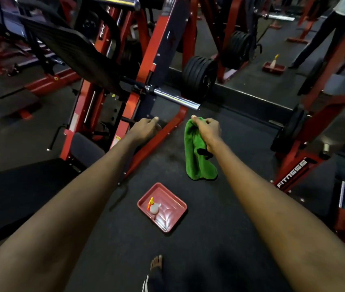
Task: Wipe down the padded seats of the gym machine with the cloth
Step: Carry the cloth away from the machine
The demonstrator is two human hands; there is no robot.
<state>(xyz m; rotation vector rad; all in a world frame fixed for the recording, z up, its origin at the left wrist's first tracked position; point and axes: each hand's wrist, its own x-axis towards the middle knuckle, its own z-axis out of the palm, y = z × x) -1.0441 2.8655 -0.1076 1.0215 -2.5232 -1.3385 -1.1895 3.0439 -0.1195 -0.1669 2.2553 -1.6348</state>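
Both hands reach forward at the ends of nearly straight arms, held at about the same height. The left hand (146, 127) is turned knuckles-up, with the fingers loosely curled and the thumb pointing ahead. It holds nothing. It hovers over the red frame (156, 140) of the gym machine, and whether it touches the frame cannot be told. The right hand (207, 131) grips the green cloth (196, 159), bunching its upper end in curled fingers with the thumb on top. The rest of the cloth hangs down in a loose fold below the wrist, above the dark floor (220, 218) and apart from any pad.

The padded seats lie to the left. A large black pad (13, 197) sits under the left forearm, and a smaller dark seat pad (86, 149) lies just beyond it, beside the red upright. A chrome bar (175, 99) juts out just above and between the two hands, with a stack of black weight plates (199, 77) behind it.

On the floor between the arms sits a red tray (173, 220) holding a small spray bottle (153, 207). A bare foot (156, 262) shows at the bottom edge.
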